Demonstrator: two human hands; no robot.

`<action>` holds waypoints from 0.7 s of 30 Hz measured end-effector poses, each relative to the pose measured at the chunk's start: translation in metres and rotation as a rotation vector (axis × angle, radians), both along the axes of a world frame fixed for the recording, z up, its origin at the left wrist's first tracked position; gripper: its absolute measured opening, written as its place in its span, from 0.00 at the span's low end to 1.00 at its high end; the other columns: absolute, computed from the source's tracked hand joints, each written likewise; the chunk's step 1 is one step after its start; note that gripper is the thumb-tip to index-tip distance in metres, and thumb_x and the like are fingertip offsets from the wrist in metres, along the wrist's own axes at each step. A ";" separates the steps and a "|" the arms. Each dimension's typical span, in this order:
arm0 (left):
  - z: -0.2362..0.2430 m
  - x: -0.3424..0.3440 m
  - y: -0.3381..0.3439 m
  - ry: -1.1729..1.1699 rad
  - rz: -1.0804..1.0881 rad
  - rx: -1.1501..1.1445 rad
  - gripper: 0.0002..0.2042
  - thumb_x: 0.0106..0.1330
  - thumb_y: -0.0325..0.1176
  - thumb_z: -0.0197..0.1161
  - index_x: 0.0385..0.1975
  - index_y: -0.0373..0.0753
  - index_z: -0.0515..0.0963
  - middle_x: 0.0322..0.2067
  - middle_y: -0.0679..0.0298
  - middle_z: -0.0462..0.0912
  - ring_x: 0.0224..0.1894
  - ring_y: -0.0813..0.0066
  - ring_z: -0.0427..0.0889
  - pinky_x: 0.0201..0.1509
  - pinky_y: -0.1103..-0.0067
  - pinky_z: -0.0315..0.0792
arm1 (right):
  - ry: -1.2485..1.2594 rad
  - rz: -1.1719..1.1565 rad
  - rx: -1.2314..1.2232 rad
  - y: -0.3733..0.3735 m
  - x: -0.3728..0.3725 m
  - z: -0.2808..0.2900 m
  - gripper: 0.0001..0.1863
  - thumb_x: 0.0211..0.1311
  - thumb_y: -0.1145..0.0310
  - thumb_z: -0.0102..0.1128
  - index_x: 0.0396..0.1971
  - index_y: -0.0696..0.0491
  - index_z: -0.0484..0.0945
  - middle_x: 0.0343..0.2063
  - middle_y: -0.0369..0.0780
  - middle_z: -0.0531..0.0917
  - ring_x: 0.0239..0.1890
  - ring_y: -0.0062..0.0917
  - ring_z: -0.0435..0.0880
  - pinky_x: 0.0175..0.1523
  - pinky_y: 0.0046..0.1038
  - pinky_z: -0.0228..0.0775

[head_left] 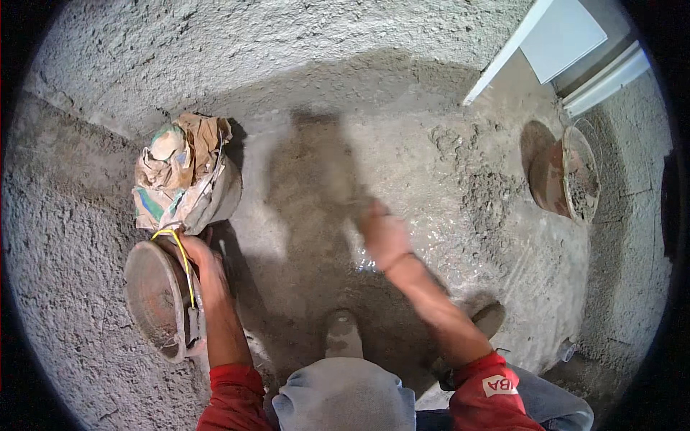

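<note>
My left hand grips the upper rim of a tilted, mortar-stained bucket at the left, beside its yellow handle cord. Just beyond it, a bucket or tub is topped with crumpled, torn paper sacks. My right hand is blurred by motion over the wet concrete floor, right of centre. Something greyish seems to be at its fingertips, too smeared to make out, and its finger positions are unclear.
Rough plastered walls bound the space. A second tilted bucket with mortar residue stands at the right, past scattered wet lumps. A white board lies among white frames at the upper right. A short pipe shows at lower right.
</note>
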State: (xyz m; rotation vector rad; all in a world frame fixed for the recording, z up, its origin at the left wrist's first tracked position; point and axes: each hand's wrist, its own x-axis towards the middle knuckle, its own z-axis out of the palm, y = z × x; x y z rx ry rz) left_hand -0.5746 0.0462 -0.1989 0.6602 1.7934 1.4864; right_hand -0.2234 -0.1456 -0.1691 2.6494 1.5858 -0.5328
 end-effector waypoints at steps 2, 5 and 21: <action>0.014 -0.092 0.051 0.623 -0.051 -0.039 0.21 0.67 0.47 0.44 0.54 0.42 0.68 0.54 0.58 0.70 0.49 0.60 0.73 0.37 0.67 0.77 | 0.120 0.306 0.044 0.053 -0.077 0.062 0.24 0.64 0.72 0.46 0.59 0.63 0.59 0.38 0.49 0.81 0.39 0.33 0.84 0.34 0.31 0.79; 0.041 0.027 0.016 -0.063 -0.106 0.004 0.22 0.67 0.48 0.42 0.55 0.42 0.66 0.53 0.58 0.70 0.50 0.59 0.73 0.38 0.65 0.76 | 0.115 0.277 -0.331 0.089 -0.047 0.052 0.25 0.65 0.71 0.46 0.61 0.61 0.59 0.40 0.46 0.81 0.41 0.33 0.83 0.35 0.30 0.79; 0.012 -0.022 0.031 0.485 0.027 -0.001 0.21 0.68 0.46 0.42 0.52 0.40 0.72 0.50 0.57 0.73 0.45 0.60 0.75 0.41 0.67 0.77 | -0.039 0.372 -0.103 0.070 0.002 0.036 0.20 0.66 0.69 0.46 0.55 0.60 0.63 0.35 0.46 0.81 0.33 0.30 0.84 0.32 0.30 0.79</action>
